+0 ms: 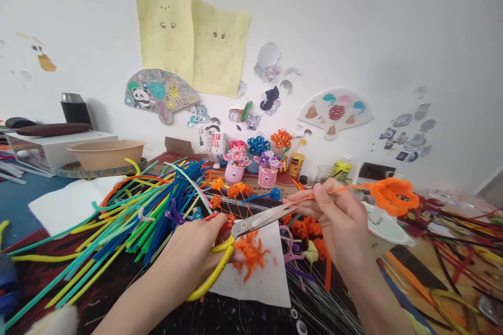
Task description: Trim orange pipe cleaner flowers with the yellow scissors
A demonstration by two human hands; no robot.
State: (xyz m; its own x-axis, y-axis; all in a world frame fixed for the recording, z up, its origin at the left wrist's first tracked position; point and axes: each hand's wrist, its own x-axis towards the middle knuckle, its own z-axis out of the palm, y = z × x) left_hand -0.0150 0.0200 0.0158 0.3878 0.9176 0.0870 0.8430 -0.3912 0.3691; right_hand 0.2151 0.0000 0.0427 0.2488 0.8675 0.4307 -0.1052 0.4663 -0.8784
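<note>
Left hand point(194, 245) grips scissors point(242, 226), right hand point(340, 220) pinches the stem point(357, 187), likely the safest hold for a soft, light flower point(385, 192)

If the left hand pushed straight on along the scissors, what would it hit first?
Probably the orange stem pinched in the right hand; the tips of the scissors appear close to it, though depth there is unclear.

The left hand point(202, 243) partly hides the scissors point(244, 225); the right hand point(341, 214) covers some of the stem point(358, 187). The bottom edge crops both forearms point(157, 285).
</note>
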